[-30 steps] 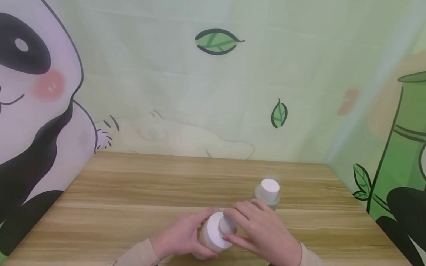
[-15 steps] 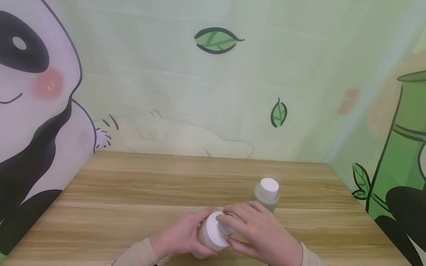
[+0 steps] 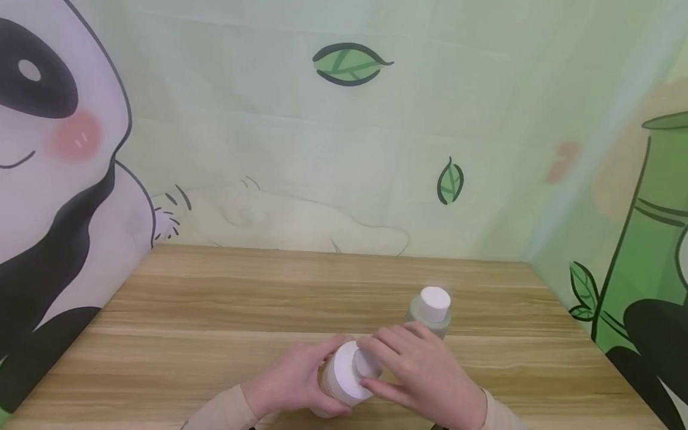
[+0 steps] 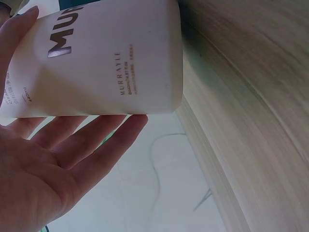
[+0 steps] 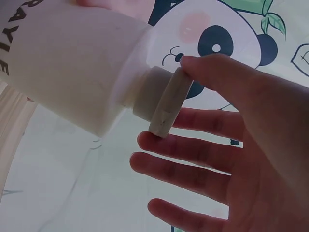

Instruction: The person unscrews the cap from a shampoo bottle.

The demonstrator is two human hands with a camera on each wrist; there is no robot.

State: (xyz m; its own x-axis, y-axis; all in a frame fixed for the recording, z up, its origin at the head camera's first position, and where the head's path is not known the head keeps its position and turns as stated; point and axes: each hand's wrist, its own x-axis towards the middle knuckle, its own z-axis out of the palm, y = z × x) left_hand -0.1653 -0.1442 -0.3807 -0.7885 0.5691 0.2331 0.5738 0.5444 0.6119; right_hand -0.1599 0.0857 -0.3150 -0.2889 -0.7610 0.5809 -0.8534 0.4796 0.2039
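A white bottle (image 3: 344,377) with dark printed lettering leans toward the right, its cap end pointing at my right hand (image 3: 424,376). My left hand (image 3: 290,382) grips the body, thumb on the near side and fingers round the far side. In the left wrist view, the base of the bottle (image 4: 111,58) hangs close to the tabletop. My right thumb and fingers pinch the wide disc of the pale stepped cap (image 5: 168,104) at opposite edges. The other right fingers extend past it without wrapping round.
A second bottle (image 3: 428,322), greyish with a white cap, stands upright just beyond my right hand. The wood-grain table (image 3: 226,292) runs back to a printed backdrop (image 3: 258,119) with a panda and leaves, which also rises at both sides.
Half a second ago my right fingers lay further left over the cap; now they have drawn back to its edge, as one second ago. The left hand keeps its grip and the bottle hardly moves.
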